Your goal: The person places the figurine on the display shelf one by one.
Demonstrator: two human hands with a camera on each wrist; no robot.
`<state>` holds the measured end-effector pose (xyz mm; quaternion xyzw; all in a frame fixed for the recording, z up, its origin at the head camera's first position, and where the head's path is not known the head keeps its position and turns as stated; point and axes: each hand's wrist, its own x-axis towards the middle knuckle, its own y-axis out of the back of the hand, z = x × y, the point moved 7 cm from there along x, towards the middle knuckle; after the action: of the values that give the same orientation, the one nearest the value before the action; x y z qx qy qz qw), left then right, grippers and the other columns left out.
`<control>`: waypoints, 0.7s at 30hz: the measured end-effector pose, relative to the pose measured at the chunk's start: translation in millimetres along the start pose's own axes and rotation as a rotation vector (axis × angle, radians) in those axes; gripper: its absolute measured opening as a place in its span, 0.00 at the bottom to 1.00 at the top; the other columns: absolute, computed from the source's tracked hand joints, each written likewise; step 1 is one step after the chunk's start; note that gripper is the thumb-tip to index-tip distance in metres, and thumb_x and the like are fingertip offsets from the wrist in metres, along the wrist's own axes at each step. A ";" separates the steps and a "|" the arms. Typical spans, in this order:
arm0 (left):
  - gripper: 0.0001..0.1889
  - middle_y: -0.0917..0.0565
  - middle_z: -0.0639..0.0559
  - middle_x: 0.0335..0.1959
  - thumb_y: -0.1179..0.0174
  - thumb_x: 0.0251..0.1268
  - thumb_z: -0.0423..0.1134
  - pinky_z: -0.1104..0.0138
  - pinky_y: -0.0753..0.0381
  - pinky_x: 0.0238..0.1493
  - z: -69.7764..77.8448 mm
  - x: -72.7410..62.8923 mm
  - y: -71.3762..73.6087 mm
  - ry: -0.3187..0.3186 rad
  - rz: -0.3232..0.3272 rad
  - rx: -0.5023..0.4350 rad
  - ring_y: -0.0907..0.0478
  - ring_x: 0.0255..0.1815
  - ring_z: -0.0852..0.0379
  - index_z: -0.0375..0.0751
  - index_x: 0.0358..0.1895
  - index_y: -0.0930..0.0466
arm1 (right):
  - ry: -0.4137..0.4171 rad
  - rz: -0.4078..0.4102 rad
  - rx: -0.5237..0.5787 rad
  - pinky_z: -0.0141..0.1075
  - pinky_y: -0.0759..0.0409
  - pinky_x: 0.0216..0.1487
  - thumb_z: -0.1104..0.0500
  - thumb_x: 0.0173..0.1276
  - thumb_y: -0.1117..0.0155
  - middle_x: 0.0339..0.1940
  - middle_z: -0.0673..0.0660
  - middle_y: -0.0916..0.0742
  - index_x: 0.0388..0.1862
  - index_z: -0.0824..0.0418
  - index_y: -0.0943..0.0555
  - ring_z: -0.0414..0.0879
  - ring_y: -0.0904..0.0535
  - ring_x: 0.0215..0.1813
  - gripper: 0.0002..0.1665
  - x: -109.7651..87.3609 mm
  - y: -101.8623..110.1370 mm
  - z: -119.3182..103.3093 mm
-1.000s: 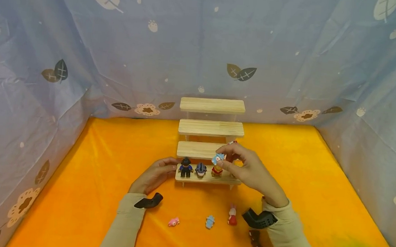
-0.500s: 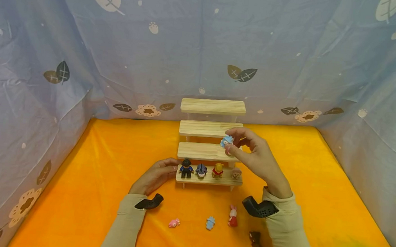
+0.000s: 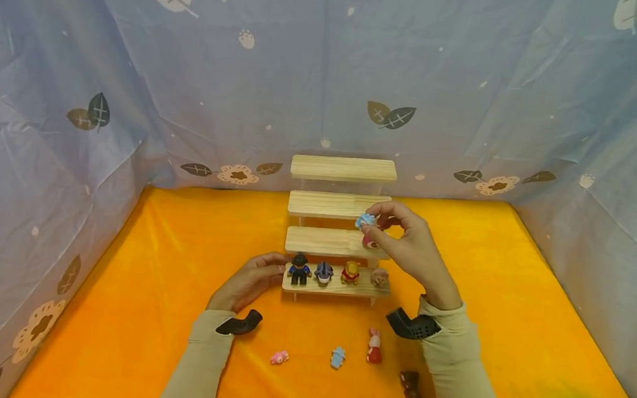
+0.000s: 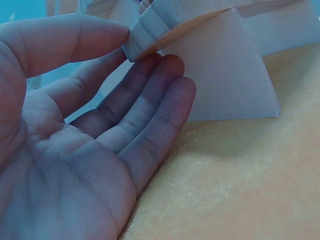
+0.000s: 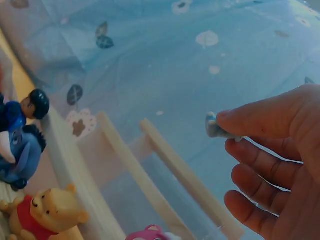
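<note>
My right hand pinches a small light-blue figurine between thumb and fingertips, above the right end of the wooden step shelf's second tier. In the right wrist view only the figurine's end shows past the thumb. Just below it a pink figurine stands on that tier, partly hidden by the hand. My left hand grips the left end of the lowest tier. In the left wrist view, thumb and forefinger pinch the board's corner and the other fingers extend beneath it.
On the lowest tier stand a black-haired doll, a blue donkey, a yellow bear in red and a pinkish figurine. A pink figurine, light-blue figurine, red-dressed rabbit and dark figurine lie on the orange cloth.
My right hand has moved up and slightly right with the light-blue figurine, from in front of the bear to over the second tier. The left hand has stayed in place.
</note>
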<state>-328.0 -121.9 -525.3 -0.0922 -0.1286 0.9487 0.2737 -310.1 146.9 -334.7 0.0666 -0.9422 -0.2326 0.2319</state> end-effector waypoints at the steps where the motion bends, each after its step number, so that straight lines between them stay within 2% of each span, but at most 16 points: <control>1: 0.11 0.21 0.53 0.60 0.49 0.79 0.34 0.66 0.21 0.62 0.0 -0.1 0.3 0.002 0.005 -0.001 0.20 0.58 0.58 0.46 0.55 0.19 | 0.005 0.003 -0.015 0.32 0.24 0.50 0.64 0.69 0.31 0.40 0.56 0.16 0.50 0.60 0.18 0.44 0.23 0.43 0.12 0.4 -0.8 0.9; 4: 0.11 0.20 0.54 0.59 0.49 0.79 0.34 0.66 0.20 0.61 0.4 -0.4 0.4 0.001 0.009 -0.007 0.20 0.57 0.58 0.46 0.54 0.19 | 0.031 0.005 -0.056 0.37 0.23 0.53 0.64 0.69 0.31 0.43 0.57 0.16 0.50 0.61 0.18 0.45 0.23 0.44 0.12 1.1 -3.4 1.8; 7: 0.11 0.20 0.54 0.58 0.50 0.79 0.33 0.66 0.20 0.60 0.6 -0.9 -0.4 0.001 0.005 -0.009 0.20 0.56 0.58 0.48 0.54 0.19 | 0.035 0.000 -0.079 0.39 0.23 0.50 0.64 0.69 0.31 0.45 0.57 0.17 0.51 0.61 0.19 0.46 0.23 0.46 0.13 0.4 -6.3 3.2; 12: 0.11 0.22 0.55 0.59 0.51 0.80 0.34 0.66 0.21 0.61 0.0 -1.0 -1.3 0.000 -0.014 -0.015 0.21 0.56 0.58 0.50 0.52 0.19 | 0.029 -0.005 -0.089 0.33 0.25 0.43 0.64 0.69 0.31 0.46 0.58 0.18 0.51 0.61 0.19 0.49 0.23 0.47 0.13 -0.2 -10.4 4.0; 18: 0.11 0.23 0.54 0.60 0.51 0.80 0.34 0.66 0.21 0.61 0.3 -0.1 -0.7 -0.016 -0.017 -0.003 0.21 0.57 0.58 0.49 0.53 0.19 | 0.035 -0.018 -0.148 0.35 0.21 0.40 0.64 0.69 0.31 0.49 0.59 0.17 0.52 0.61 0.18 0.56 0.22 0.50 0.13 2.5 -16.2 8.0; 21: 0.11 0.23 0.53 0.60 0.50 0.79 0.33 0.66 0.21 0.61 1.0 0.2 -0.5 -0.020 -0.010 0.001 0.21 0.57 0.58 0.48 0.53 0.19 | 0.035 -0.033 -0.175 0.34 0.21 0.38 0.63 0.70 0.32 0.50 0.59 0.16 0.51 0.61 0.18 0.55 0.23 0.49 0.12 4.7 -20.1 10.7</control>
<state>-328.2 -121.6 -524.2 -0.0818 -0.1312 0.9483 0.2771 -318.9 132.5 -350.7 0.0655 -0.9128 -0.3167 0.2496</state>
